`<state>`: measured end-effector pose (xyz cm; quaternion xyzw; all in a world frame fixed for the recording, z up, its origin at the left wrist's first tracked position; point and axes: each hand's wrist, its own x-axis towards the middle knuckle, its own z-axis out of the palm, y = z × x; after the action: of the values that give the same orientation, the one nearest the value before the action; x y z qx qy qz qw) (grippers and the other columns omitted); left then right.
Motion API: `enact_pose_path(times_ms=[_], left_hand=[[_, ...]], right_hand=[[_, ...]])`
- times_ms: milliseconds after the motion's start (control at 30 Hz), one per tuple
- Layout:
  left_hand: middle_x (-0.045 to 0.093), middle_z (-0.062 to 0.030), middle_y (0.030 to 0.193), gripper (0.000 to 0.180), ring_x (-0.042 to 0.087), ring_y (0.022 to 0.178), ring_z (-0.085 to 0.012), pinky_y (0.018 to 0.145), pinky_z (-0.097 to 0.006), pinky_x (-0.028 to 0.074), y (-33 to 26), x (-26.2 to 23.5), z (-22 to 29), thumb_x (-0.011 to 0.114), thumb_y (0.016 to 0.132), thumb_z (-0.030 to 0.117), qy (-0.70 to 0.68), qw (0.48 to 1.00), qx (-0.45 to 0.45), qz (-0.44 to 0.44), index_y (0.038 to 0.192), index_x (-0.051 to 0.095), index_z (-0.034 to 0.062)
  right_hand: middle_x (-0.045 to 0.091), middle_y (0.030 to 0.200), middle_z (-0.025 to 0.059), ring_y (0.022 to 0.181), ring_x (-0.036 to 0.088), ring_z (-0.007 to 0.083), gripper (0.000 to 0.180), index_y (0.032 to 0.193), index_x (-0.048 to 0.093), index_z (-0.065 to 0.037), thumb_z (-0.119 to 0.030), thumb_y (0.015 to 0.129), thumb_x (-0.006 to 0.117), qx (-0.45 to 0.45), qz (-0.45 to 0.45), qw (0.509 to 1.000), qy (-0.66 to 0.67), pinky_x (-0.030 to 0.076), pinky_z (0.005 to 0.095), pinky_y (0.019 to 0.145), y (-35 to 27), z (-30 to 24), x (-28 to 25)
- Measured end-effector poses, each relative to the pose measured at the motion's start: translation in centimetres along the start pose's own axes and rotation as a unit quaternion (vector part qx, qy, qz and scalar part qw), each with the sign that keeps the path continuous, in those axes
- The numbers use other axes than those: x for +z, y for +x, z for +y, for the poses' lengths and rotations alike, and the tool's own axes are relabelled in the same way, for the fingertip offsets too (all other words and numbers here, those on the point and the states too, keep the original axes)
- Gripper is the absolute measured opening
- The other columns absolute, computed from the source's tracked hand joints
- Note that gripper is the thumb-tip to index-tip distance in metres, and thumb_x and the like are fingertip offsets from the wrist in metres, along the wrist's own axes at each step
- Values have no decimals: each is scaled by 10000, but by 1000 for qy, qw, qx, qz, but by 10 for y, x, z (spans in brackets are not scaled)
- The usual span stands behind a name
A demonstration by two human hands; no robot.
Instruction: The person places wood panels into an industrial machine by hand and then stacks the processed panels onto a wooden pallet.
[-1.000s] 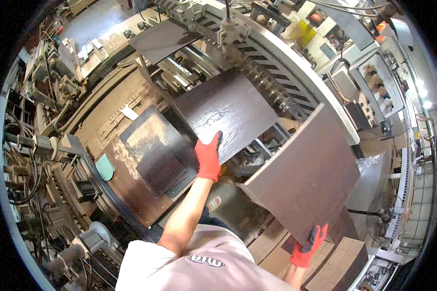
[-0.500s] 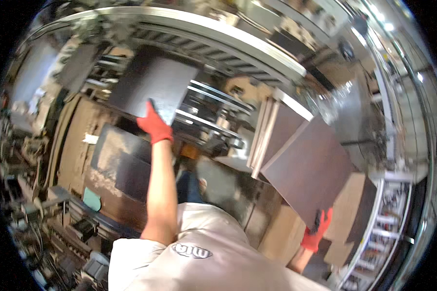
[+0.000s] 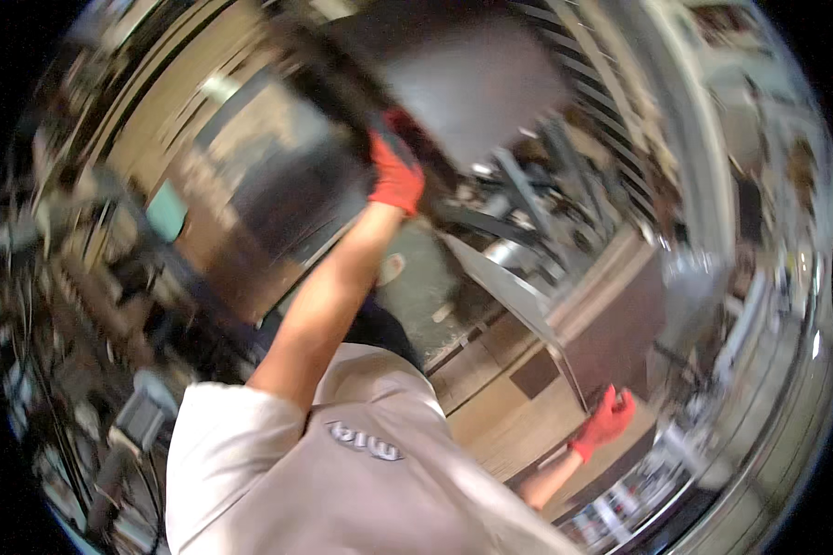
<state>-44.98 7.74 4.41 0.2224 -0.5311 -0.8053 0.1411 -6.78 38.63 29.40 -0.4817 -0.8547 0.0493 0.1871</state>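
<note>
My left hand, in a red glove with a dark palm, reaches forward to the near edge of a dark, smooth panel lying on the machine. Motion smears its fingers, so whether it grips the edge is unclear. Lower right, my right hand wears the same kind of glove. Its fingers are parted, and no held object shows in it. Beside it lies a brown panel on a stack of panels whose pale edges face the machine.
Metal rails and brackets sit between the dark panel and the stack. To the left stands a worn brown table with a dark sheet and a light-green piece. A slatted conveyor runs along the far side.
The view has swung round, blurring the scene. My right hand has come off the brown panel's corner, and that panel now lies closer to the stack's line. My left hand remains by the dark panel.
</note>
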Motion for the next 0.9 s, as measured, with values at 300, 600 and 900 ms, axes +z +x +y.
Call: enact_pose_path(times_ms=[300,600,900], left_hand=[[447,-287,1328,682,463,1213,-395,1008,-428,370,64,-345,-160,499,900,488,432,841,-235,224,1291,422,-65],[241,-264,1471,990,240,1359,-423,1073,-513,267,86,-438,-226,535,813,648,527,704,-373,295,1421,199,-57],[358,-252,1357,880,416,1211,-355,1015,-460,347,-18,-360,-289,735,759,471,283,754,-317,502,1332,286,-23]], right_hand=[[610,818,85,699,567,172,503,1436,322,-106,-283,970,395,-23,-328,900,287,450,278,661,-68,-339,104],[570,767,51,614,522,168,506,1305,431,-99,-480,972,415,-25,-327,925,194,432,303,572,-59,-373,186],[548,1095,77,751,448,148,437,1339,438,-76,-295,968,508,123,-354,836,400,405,264,644,-61,-412,192]])
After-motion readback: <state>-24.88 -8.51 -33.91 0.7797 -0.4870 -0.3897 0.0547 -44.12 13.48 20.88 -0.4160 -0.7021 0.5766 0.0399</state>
